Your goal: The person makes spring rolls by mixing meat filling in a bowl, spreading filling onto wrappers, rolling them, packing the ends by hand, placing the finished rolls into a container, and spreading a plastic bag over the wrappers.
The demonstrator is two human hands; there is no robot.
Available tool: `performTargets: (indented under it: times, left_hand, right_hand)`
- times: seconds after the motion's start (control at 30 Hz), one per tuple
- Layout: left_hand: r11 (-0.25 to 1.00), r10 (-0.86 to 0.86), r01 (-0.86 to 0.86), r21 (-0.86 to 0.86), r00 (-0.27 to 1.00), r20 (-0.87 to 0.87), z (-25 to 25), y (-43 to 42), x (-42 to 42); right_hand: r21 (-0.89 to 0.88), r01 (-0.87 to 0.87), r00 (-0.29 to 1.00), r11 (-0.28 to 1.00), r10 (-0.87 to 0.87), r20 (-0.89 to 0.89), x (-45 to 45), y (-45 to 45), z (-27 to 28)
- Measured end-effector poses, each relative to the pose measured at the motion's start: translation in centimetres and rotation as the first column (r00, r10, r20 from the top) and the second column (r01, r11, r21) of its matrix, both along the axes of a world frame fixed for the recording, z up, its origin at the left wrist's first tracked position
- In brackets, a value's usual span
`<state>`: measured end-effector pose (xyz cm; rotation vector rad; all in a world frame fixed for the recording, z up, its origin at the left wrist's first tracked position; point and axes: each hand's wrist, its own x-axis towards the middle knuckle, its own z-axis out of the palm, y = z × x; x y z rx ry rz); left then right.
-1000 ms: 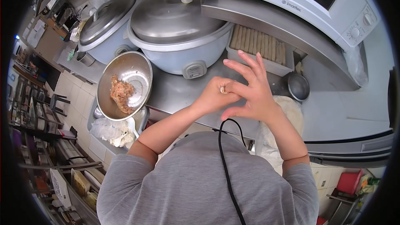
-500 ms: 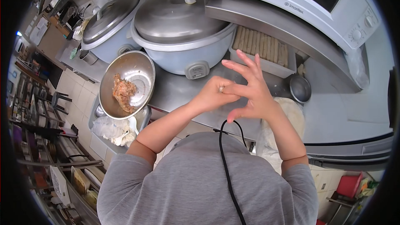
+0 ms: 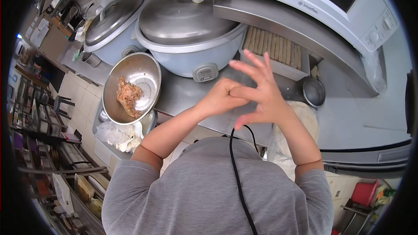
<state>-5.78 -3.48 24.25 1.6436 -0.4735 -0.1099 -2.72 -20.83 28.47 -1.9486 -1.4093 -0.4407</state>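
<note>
My left hand [image 3: 217, 99] is closed around a finger of my right hand [image 3: 263, 93], above the steel counter's front edge. The other fingers of my right hand are spread apart, with the thumb pointing down and away. No object shows in either palm. To the left of my hands, a tilted metal bowl [image 3: 155, 80] holds a lump of minced filling [image 3: 128, 98]. Beyond my right hand stands a white tray [image 3: 292, 75] with rows of pale rolls [image 3: 267, 45].
Two big lidded cookers [image 3: 187, 21] line the back. A white oven [image 3: 370, 21] sits on a raised steel shelf [image 3: 300, 30] at right. A small dark pan [image 3: 313, 92] lies below it. Wrapped pale sheets [image 3: 300, 119] are beside my right forearm. A grey tub [image 3: 124, 151] stands under the bowl.
My left fingers have shifted slightly on the right finger, and a small pale spot seen between them no longer shows. The view moved slightly; the bowl and tray stayed put.
</note>
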Motion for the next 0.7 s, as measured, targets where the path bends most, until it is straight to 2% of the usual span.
performTargets:
  times: [0.1,0.13,0.17,0.2,0.23,0.27,0.3,0.33,0.37,0.4,0.47,0.5,0.53,0.57,0.6,0.63,0.67,0.7]
  left_hand:
    - [1.000,0.010,-0.010,0.010,1.000,-0.028,0.3,0.0,0.1]
    - [1.000,0.008,-0.008,0.010,1.000,-0.028,1.0,-0.1,0.1]
    - [0.988,0.129,-0.134,-0.080,0.989,-0.072,1.8,0.0,0.0]
    - [0.952,0.242,-0.260,-0.162,0.962,-0.125,2.6,0.0,0.0]
    - [0.887,0.146,-0.164,-0.433,0.986,-0.075,2.1,1.0,0.9]
    - [0.747,0.064,-0.047,-0.663,0.998,0.002,1.4,2.4,2.0]
    - [0.749,0.057,-0.038,-0.661,0.998,0.007,1.0,3.4,2.4]
    - [0.567,0.015,-0.001,-0.824,1.000,0.010,0.8,4.3,2.7]
    - [0.349,-0.026,0.028,-0.937,0.999,0.020,0.5,5.0,3.0]
    - [0.353,-0.031,0.035,-0.935,0.999,0.025,0.0,5.3,3.1]
    - [0.125,0.034,-0.327,-0.937,0.945,-0.326,-1.5,5.7,2.4]
    - [0.129,0.029,-0.324,-0.937,0.946,-0.323,-2.0,5.9,2.1]
    - [0.212,0.099,-0.380,-0.900,0.925,-0.367,-2.6,6.1,1.8]
    - [0.288,0.174,-0.436,-0.852,0.899,-0.401,-3.4,6.5,1.7]
    - [0.502,0.299,-0.393,-0.770,0.915,-0.271,-5.9,7.5,2.3]
    - [0.693,0.382,-0.365,-0.621,0.917,-0.112,-6.3,6.7,2.5]
    - [0.833,0.418,-0.356,-0.424,0.906,0.062,-6.9,5.5,2.7]
    - [0.915,0.304,-0.259,-0.310,0.947,0.107,-6.8,3.9,2.8]
  right_hand:
    - [-0.095,0.032,0.997,0.995,-0.026,0.068,0.3,-0.1,-1.0]
    - [0.096,0.006,0.998,0.995,0.001,-0.070,1.1,-0.4,-1.6]
    - [0.285,0.008,0.978,0.958,0.052,-0.200,1.6,-0.7,-2.0]
    - [0.261,0.041,0.963,0.965,0.031,-0.268,1.8,-1.1,-2.1]
    - [0.262,0.047,0.964,0.964,0.026,-0.266,1.9,-1.4,-2.8]
    - [0.154,0.050,0.861,0.987,0.035,-0.507,2.1,-1.6,-4.1]
    - [0.049,0.025,0.701,0.998,0.017,-0.713,2.3,-1.9,-5.3]
    - [0.052,0.032,0.706,0.998,0.015,-0.709,2.6,-2.3,-6.4]
    - [0.090,0.008,0.568,0.996,0.069,-0.820,3.0,-2.7,-7.4]
    - [0.132,-0.010,0.411,0.991,0.124,-0.903,3.3,-3.1,-7.9]
    - [0.144,0.050,0.409,0.988,0.111,-0.906,3.8,-3.7,-6.2]
    - [0.151,0.107,0.402,0.983,0.096,-0.911,3.8,-4.0,-5.0]
    - [0.178,0.203,0.457,0.963,0.067,-0.887,3.5,-3.8,-3.4]
    - [0.181,0.210,0.461,0.961,0.066,-0.885,3.5,-3.8,-2.2]
    - [0.196,0.175,0.536,0.965,0.074,-0.841,3.8,-3.8,-1.2]
    - [0.208,0.139,0.605,0.968,0.083,-0.792,4.1,-3.6,-0.5]
    - [0.107,0.083,0.659,0.991,0.026,-0.752,4.3,-2.8,0.0]
    - [0.106,0.083,0.655,0.991,0.026,-0.755,4.3,-1.7,-0.5]
